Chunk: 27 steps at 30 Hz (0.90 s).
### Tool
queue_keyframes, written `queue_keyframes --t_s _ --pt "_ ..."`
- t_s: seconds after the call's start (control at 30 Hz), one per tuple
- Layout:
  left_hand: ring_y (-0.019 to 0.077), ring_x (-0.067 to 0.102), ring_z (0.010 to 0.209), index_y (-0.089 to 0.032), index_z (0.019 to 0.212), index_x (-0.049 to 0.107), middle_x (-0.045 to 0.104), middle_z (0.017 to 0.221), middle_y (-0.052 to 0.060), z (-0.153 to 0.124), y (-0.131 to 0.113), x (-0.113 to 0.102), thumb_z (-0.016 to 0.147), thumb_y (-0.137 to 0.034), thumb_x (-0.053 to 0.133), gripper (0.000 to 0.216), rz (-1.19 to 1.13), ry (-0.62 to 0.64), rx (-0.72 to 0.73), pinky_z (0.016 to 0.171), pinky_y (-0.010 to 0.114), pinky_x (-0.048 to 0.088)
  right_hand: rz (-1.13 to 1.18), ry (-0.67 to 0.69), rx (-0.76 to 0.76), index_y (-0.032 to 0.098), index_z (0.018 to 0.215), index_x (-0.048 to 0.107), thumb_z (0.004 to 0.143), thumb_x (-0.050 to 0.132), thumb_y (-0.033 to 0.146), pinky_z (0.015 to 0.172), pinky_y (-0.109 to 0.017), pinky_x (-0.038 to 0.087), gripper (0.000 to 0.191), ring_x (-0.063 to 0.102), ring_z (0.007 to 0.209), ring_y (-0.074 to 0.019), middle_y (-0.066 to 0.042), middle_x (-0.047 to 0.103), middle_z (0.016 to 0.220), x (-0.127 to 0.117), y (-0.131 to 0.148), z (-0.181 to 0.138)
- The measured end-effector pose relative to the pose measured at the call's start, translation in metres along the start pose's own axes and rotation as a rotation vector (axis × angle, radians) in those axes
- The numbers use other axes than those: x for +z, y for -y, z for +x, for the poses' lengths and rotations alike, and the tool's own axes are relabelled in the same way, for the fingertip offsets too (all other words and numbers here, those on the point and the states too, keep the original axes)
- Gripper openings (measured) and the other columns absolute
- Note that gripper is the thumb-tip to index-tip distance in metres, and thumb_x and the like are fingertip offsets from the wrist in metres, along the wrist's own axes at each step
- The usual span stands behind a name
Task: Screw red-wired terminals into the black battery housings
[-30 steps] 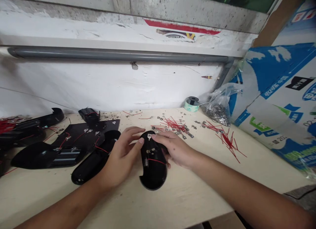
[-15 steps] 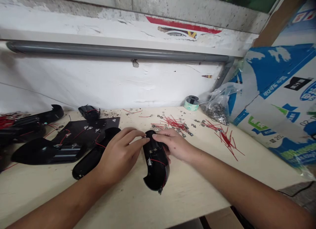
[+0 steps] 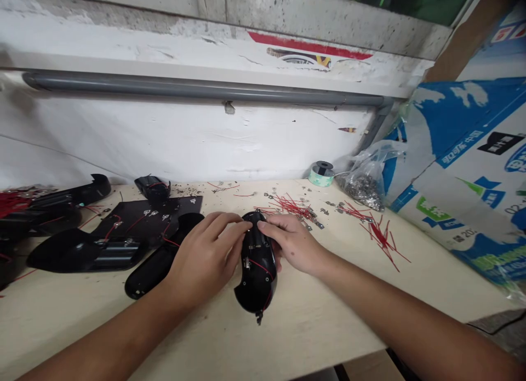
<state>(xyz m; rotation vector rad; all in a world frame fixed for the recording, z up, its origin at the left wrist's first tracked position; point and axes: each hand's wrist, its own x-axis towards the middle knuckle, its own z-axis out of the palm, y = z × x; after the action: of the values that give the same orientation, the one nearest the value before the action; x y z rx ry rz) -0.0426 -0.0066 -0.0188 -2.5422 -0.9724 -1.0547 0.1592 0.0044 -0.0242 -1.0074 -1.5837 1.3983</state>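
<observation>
Right now you've got the black plastic half-shell (image 3: 257, 296) mid-bench, between both hands, hollow side up; can't tell if its underside rests on the tabletop (image 3: 329, 315). Your R hand (image 3: 296, 244) grips its far right side, thumb on top, other fingers mostly hidden. Your L hand (image 3: 209, 249) has thumb & fingertips drawn together at the far left edge; can't tell if they pinch a small metal bit or just the rim.

Risks, IMO: the red wire (image 3: 261, 267) crosses the cavity & runs to a small dark end piece (image 3: 259, 317) hanging off the near end, so it could snag or tug loose if you turn the shell or drag it. Pressing harder w/ the L fingertips than the R hand braces could make the shell twist or slip. Loose red wires w/ metal tabs (image 3: 291, 205) lie just beyond on the far right, so a careless R knuckle might scatter them. Another black shell (image 3: 152, 271) sits near your L forearm & could get bumped.

Orientation: long axis runs near–far, approx straight away from you; broad rounded end near, notch on its left, narrower end far.
</observation>
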Motion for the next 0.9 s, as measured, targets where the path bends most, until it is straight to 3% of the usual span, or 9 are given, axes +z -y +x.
queue_keyframes --t_s 0.1,0.23,0.6,0.73,0.9 --pt "0.0258 0.06 0.099 -0.015 0.109 0.065 0.066 0.106 0.012 -0.0005 0.0018 -0.0023 0.088 -0.007 0.055 0.025 0.06 -0.016 0.041 0.083 0.041 0.053 0.008 0.02 0.006 0.017 0.068 0.056 0.091 0.057 0.05 0.03 -0.02 0.038 0.04 0.05 0.035 -0.011 0.002 0.055 0.052 0.0012 0.0008 -0.0001" --pt "0.0273 0.06 0.102 -0.015 0.11 0.065 0.068 0.105 0.011 -0.0013 0.0049 -0.0026 0.085 -0.001 0.051 0.031 0.096 0.061 0.108 0.084 0.043 0.053 0.014 0.022 0.013 0.017 0.066 0.054 0.09 0.058 0.05 0.03 -0.02 0.037 0.041 0.05 0.034 -0.0113 0.002 0.055 0.05 0.0011 0.0005 -0.0002" --pt "0.0269 0.058 0.098 -0.016 0.104 0.067 0.068 0.104 0.01 -0.001 0.0083 -0.0045 0.087 -0.007 0.054 0.023 0.188 0.095 0.099 0.086 0.044 0.05 0.014 0.008 0.002 0.017 0.07 0.057 0.091 0.057 0.05 0.03 -0.021 0.039 0.039 0.051 0.036 -0.0111 0.002 0.056 0.055 -0.0013 -0.0041 0.001" --pt "0.0275 0.057 0.093 -0.017 0.096 0.068 0.066 0.102 0.011 0.0008 0.0037 -0.0054 0.087 -0.012 0.056 0.016 0.272 0.076 0.075 0.077 0.041 0.049 0.03 -0.014 -0.009 0.017 0.068 0.057 0.09 0.058 0.048 0.03 -0.02 0.04 0.038 0.051 0.036 -0.0107 0.002 0.055 0.056 -0.0008 -0.0028 0.0014" --pt "0.0274 0.057 0.085 -0.018 0.093 0.067 0.066 0.09 0.009 0.0026 0.0001 -0.0076 0.083 -0.01 0.056 0.016 0.37 0.144 0.102 0.073 0.042 0.049 0.035 0.01 -0.003 0.017 0.068 0.057 0.091 0.057 0.047 0.029 -0.021 0.039 0.038 0.051 0.036 -0.0116 0.001 0.057 0.057 -0.0002 -0.002 0.001"
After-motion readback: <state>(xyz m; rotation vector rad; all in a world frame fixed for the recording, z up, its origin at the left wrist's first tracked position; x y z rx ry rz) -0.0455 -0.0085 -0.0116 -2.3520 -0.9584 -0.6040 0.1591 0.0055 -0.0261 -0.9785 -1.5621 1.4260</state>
